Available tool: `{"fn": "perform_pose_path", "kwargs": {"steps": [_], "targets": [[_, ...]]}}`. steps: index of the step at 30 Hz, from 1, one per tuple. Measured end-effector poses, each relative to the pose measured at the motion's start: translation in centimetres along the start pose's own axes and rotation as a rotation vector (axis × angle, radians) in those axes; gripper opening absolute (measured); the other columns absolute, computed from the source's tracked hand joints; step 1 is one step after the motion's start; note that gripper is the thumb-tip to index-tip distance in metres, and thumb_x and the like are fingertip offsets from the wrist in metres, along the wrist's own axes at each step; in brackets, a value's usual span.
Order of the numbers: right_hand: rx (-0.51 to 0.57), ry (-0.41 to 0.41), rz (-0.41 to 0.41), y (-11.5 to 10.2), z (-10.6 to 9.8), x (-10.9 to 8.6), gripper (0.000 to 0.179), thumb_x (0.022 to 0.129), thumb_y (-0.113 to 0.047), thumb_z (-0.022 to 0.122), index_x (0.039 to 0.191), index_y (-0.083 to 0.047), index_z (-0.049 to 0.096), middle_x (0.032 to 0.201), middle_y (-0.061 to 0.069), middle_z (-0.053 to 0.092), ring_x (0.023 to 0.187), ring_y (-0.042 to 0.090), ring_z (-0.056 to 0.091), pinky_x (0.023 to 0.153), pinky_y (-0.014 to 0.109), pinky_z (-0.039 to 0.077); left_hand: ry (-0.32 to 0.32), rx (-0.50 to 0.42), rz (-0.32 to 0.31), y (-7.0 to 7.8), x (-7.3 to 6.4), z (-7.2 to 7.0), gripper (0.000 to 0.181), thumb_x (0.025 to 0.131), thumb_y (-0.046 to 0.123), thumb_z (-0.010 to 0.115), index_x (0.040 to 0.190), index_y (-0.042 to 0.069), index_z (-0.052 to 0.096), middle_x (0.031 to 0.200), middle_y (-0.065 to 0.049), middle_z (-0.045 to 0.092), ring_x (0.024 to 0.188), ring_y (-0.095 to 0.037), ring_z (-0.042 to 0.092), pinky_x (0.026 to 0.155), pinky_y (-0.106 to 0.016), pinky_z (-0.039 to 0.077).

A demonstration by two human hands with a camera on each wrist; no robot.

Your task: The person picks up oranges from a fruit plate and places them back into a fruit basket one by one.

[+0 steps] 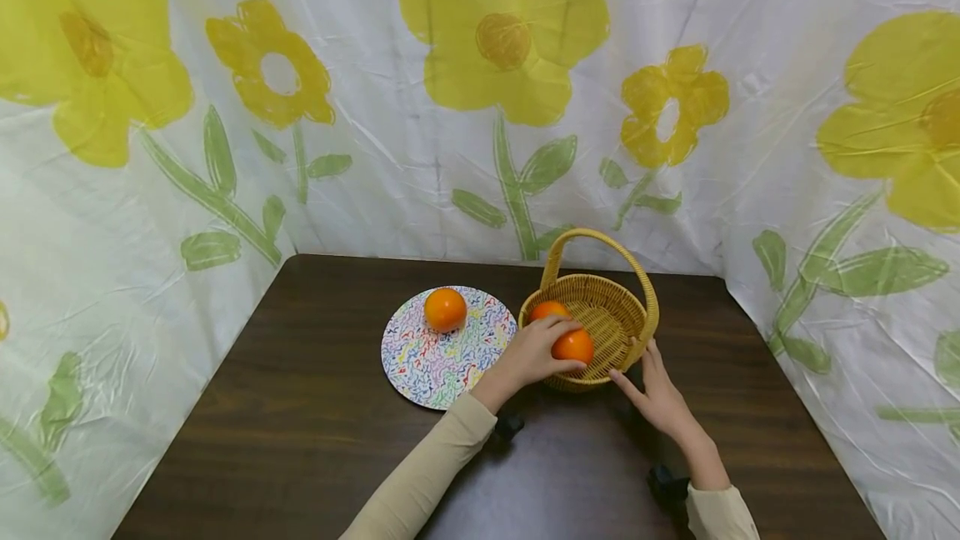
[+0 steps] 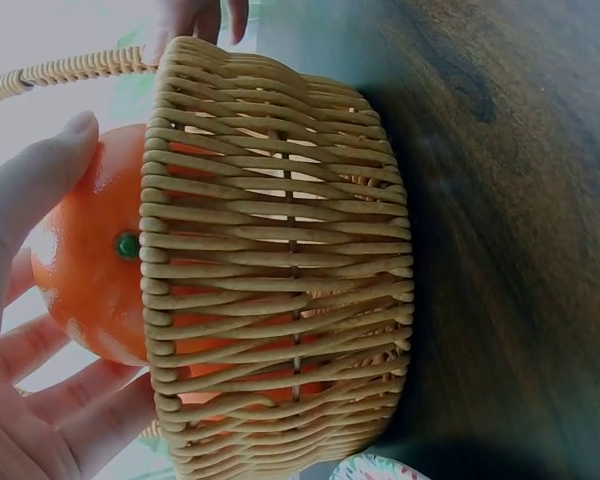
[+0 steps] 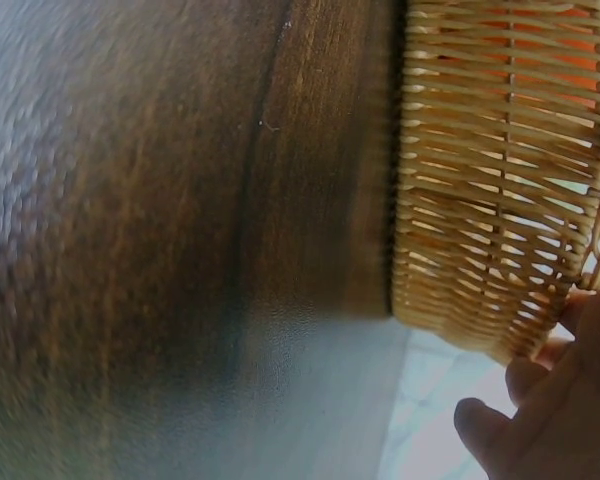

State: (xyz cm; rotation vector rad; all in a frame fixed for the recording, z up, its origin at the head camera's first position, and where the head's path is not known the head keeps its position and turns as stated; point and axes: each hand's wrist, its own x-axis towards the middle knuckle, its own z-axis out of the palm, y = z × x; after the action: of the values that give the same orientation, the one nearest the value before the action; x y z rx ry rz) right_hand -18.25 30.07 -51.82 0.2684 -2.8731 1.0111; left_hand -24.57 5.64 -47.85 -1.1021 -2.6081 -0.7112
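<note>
My left hand (image 1: 531,352) grips an orange (image 1: 573,347) at the near left rim of a wicker basket (image 1: 611,327). In the left wrist view, a green stem spot shows on this orange (image 2: 95,250), and the thumb and fingers spread round it. Another orange (image 1: 549,311) lies inside the basket on its left side, partly hidden by the left hand. My right hand (image 1: 660,394) holds the basket's right side by the foot of the handle, thumb towards the near rim. In the right wrist view its fingers (image 3: 525,378) bend by the wickerwork.
Left of the basket lies a round mat (image 1: 431,369) with a multicoloured squiggle pattern, a third orange (image 1: 446,310) on it. Everything stands on a dark wooden table (image 1: 300,407). A white curtain (image 1: 360,190) with yellow flowers hangs behind and at both sides. The basket's tall handle (image 1: 600,236) arches upward.
</note>
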Motion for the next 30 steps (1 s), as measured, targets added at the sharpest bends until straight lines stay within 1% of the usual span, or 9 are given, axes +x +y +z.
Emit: {"fn": "perform_pose_path", "kwargs": {"steps": [7,14,21,26,30], "targets": [[-0.004,-0.012,0.012,0.1,-0.1,0.0,0.079,0.093,-0.042,0.051,0.15,-0.021,0.0,0.155,0.009,-0.011,0.133,0.049,0.021,0.089,0.069,0.033,-0.025,-0.03,-0.005,0.1,0.7,0.3,0.061,0.077,0.054,0.067,0.128,0.021,0.056,0.127,-0.001,0.055,0.111,-0.017,0.055,0.092,-0.031,0.047],[-0.008,-0.015,0.017,0.3,0.1,-0.3,0.079,0.093,-0.041,0.052,0.15,-0.012,0.005,0.155,0.011,-0.01,0.132,0.05,0.023,0.088,0.069,0.034,-0.055,-0.039,0.009,0.2,1.1,0.8,0.061,0.076,0.052,0.069,0.128,0.021,0.056,0.126,0.0,0.055,0.11,-0.016,0.055,0.09,-0.03,0.048],[-0.002,-0.02,0.017,0.0,0.1,0.0,0.078,0.093,-0.042,0.05,0.15,-0.018,0.003,0.155,0.008,-0.011,0.132,0.049,0.022,0.089,0.069,0.033,-0.052,-0.033,0.033,0.0,1.9,1.1,0.062,0.076,0.048,0.071,0.128,0.02,0.056,0.129,-0.001,0.054,0.116,-0.017,0.053,0.096,-0.031,0.044],[-0.005,-0.023,0.021,0.1,0.0,0.0,0.078,0.094,-0.041,0.05,0.15,-0.016,0.003,0.155,0.01,-0.012,0.132,0.05,0.021,0.088,0.07,0.033,-0.089,-0.037,0.034,0.1,2.3,1.3,0.062,0.076,0.046,0.073,0.129,0.021,0.055,0.131,-0.001,0.053,0.118,-0.018,0.051,0.098,-0.032,0.043],[0.001,-0.019,0.011,0.1,0.0,0.0,0.078,0.094,-0.04,0.051,0.15,-0.019,0.002,0.155,0.011,-0.01,0.132,0.05,0.02,0.088,0.07,0.033,-0.103,-0.013,0.045,0.2,2.5,1.6,0.061,0.075,0.045,0.073,0.129,0.022,0.055,0.131,0.0,0.052,0.118,-0.018,0.051,0.098,-0.03,0.043]]}}
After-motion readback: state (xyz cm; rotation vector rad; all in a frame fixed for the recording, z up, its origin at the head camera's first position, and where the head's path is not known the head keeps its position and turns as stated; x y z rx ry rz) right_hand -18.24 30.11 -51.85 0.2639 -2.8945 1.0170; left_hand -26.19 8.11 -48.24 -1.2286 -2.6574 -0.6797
